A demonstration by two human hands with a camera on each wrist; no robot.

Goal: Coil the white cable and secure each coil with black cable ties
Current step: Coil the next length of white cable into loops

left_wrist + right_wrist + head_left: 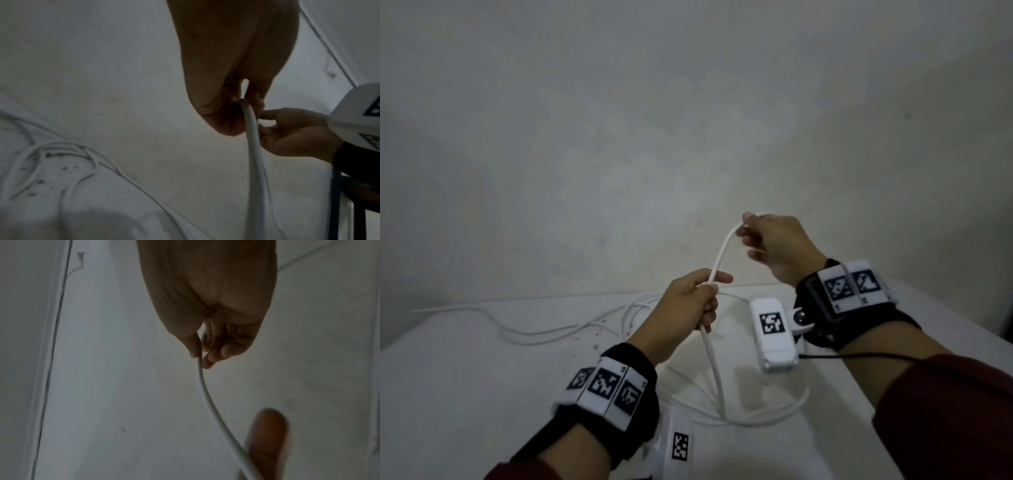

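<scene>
White cable [719,253]: coiling begun; left hand [688,301] fisted round it, right hand [774,246] pinching it. Next: lay a loop.

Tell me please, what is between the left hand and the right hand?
Only a short arc of the white cable spans from the left hand up to the right hand, both holding it above the table; the head view shows this.

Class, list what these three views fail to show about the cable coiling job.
- Black cable ties: none visible in any view.
- White cable end: hidden inside the right hand, head view.
- Loose cable on the table: blurred, strand count unclear, left wrist view.
</scene>
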